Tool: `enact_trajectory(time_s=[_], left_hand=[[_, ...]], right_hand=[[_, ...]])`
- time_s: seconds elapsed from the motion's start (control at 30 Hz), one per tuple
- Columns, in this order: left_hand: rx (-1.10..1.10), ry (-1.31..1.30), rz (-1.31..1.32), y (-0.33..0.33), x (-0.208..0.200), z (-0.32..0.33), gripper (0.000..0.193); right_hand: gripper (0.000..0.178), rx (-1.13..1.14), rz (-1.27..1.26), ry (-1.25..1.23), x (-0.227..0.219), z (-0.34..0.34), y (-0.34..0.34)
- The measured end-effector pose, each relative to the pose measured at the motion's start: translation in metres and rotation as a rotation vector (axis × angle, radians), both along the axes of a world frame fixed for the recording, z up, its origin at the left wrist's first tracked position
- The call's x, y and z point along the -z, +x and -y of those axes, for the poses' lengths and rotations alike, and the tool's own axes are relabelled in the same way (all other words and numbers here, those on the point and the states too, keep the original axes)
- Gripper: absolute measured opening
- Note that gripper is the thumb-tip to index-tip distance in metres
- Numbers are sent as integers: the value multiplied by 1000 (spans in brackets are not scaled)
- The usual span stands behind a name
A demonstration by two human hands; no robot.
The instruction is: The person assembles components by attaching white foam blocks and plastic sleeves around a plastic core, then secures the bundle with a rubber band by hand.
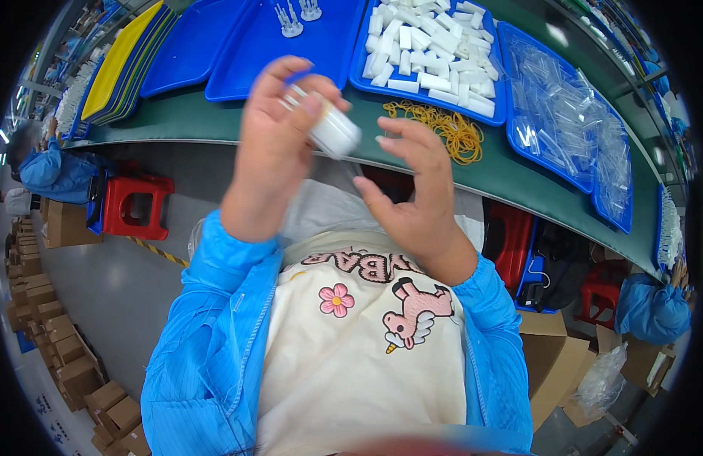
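My left hand is raised over the near edge of the bench, its fingers closed round a white plastic piece with a rounded end. Motion blurs this piece, and the fingers hide part of it. To its right, my right hand has thumb and fingers apart and holds nothing. Beyond the hands, a tangle of yellow rubber bands lies on the green bench top. Behind the bands, a blue tray is heaped with white plastic pieces.
Clear plastic parts fill blue trays on the right. White pronged parts stand in a blue tray at the back. Stacked trays rise at left. Red stools, cardboard boxes and co-workers in blue are around the bench.
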State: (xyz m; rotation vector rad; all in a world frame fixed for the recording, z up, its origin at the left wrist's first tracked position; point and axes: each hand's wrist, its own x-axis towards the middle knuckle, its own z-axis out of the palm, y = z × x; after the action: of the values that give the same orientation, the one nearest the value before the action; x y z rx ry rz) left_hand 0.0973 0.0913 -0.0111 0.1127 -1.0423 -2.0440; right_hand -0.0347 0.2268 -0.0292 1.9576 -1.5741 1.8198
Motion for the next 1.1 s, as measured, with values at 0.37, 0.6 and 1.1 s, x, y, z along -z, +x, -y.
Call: enact_trajectory(time_s=[0.37,0.6,1.1], left_hand=[[-682,-1069,918,26,25,186,37],[-1268,-1550,492,12,2,83,20],[860,-1116,1424,-19,191,22,24]], right_hand=[[25,554,-214,149,1,-11,-109],[29,674,-429,311,-22,-16,-171],[29,641,-715,628,-45,45,-175]])
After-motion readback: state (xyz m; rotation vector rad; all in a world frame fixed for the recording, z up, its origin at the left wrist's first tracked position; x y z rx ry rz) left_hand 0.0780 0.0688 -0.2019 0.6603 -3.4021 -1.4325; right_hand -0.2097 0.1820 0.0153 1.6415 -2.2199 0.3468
